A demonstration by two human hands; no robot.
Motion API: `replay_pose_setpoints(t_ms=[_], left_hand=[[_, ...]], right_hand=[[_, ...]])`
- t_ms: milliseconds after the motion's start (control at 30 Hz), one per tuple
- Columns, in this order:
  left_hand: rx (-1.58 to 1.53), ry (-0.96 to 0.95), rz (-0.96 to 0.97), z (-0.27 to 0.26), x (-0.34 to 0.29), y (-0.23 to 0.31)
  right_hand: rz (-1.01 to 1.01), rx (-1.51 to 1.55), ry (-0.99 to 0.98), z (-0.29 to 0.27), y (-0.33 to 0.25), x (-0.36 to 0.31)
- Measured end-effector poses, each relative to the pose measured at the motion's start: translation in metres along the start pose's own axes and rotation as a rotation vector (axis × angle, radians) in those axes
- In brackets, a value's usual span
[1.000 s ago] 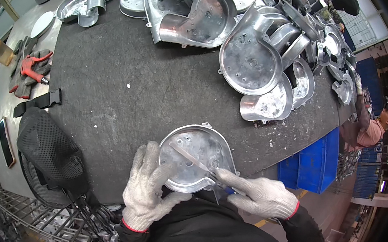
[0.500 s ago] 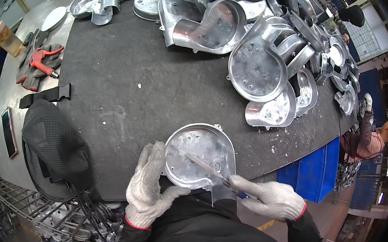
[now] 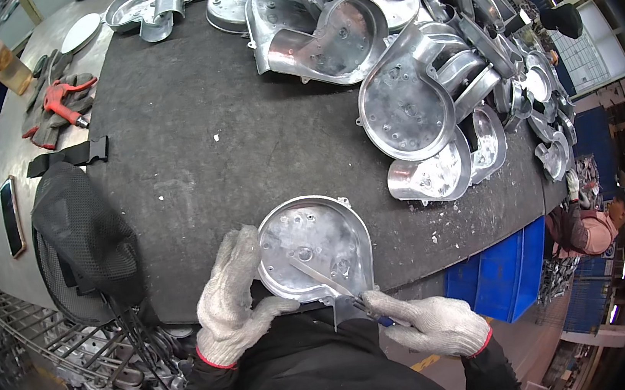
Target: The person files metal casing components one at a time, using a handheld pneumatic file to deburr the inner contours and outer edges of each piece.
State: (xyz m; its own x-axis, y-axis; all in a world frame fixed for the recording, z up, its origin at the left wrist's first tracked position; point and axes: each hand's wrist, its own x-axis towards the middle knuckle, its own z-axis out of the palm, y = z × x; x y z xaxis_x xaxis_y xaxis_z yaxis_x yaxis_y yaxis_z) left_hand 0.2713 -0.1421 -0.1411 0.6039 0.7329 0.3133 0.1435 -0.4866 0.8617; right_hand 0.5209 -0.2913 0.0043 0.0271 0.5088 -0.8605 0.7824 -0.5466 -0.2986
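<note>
On the near edge of the dark mat lies a round, shallow metal housing (image 3: 309, 230) with a raised rim, its hollow side up and its spout toward my body. My left hand (image 3: 233, 300), in a white knit glove, holds the housing with fingers along its left rim and thumb at the near edge. In my right hand (image 3: 439, 324), gloved alike, is a scraper (image 3: 322, 277) with a long, narrow flat blade and a dark bluish handle mostly hidden by the fingers. The blade slants across the housing's inside, its tip near a small round boss.
Similar housings (image 3: 407, 111) are heaped at the far right. A blue bin (image 3: 499, 274) stands by the right edge. To the left are a black mesh bag (image 3: 86, 236), a phone (image 3: 12, 217), a red air gun (image 3: 63, 104) and a cup (image 3: 6, 66). A co-worker (image 3: 586, 229) is at far right.
The scraper's tip has moved toward me and slightly left inside the housing, with my right hand a little lower. The whole view has shifted slightly; my left hand stays on the rim.
</note>
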Motion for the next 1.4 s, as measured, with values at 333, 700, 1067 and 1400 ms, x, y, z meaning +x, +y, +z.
replay_pose_setpoints(t_ms=[333,700,1067,1400], left_hand=[[0.033,-0.026,-0.008,-0.002,0.004,0.003],[0.046,-0.033,0.016,-0.001,0.007,0.002],[0.052,0.014,0.009,-0.002,0.006,-0.001],[0.027,0.023,-0.016,-0.001,0.001,-0.002]], right_hand=[[-0.033,0.101,0.092,-0.002,0.003,0.002],[-0.180,-0.024,0.009,-0.023,-0.001,0.026],[-0.153,-0.048,-0.003,-0.034,-0.010,0.025],[-0.195,-0.215,-0.123,-0.039,0.013,0.019]])
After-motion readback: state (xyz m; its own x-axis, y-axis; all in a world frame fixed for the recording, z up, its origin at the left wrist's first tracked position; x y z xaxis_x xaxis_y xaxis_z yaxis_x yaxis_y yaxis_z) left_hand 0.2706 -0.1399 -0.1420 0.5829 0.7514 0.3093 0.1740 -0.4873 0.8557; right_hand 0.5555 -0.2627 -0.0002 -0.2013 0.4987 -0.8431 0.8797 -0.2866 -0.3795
